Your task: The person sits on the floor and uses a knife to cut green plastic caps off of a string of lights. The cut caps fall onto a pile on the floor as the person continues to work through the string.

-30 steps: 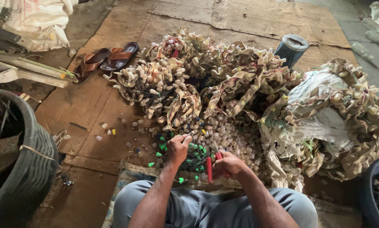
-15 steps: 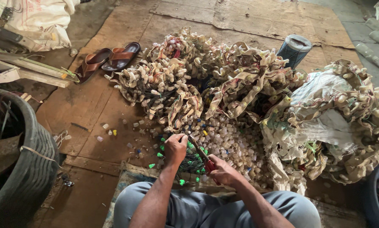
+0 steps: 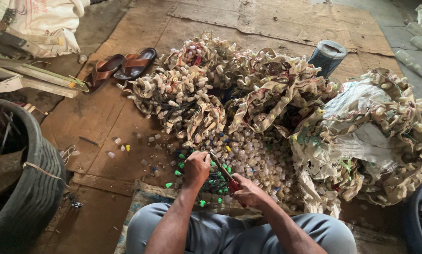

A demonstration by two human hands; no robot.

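1. A dirty floor covered with flattened cardboard (image 3: 126, 117), seen from above by a person sitting low, knees in grey trousers at the bottom edge.
2. A big heap of tangled light strings (image 3: 248, 94) with small pale caps fills the middle and right of the view.
3. In front of the heap lies a spread of loose pale caps (image 3: 262, 160), just beyond the hands.
4. The left hand (image 3: 197, 168) is curled into a pinch on a bunch of wires with green bulbs (image 3: 211, 183), close to the knees.
5. The right hand (image 3: 251, 193) grips red-handled cutters (image 3: 224, 175); the blades point up and left, meeting the wires just beside the left fingers.
6. More green bulbs lie scattered on the cardboard around the left hand.
7. A pair of brown sandals (image 3: 124, 66) sits at the upper left, well apart from the hands.
8. A grey spool (image 3: 327, 56) stands upright behind the heap.
9. A black tyre tub (image 3: 23, 188) rests at the left edge.
10. A white sack (image 3: 46, 23) and some sticks (image 3: 32, 77) lie in the top left corner.
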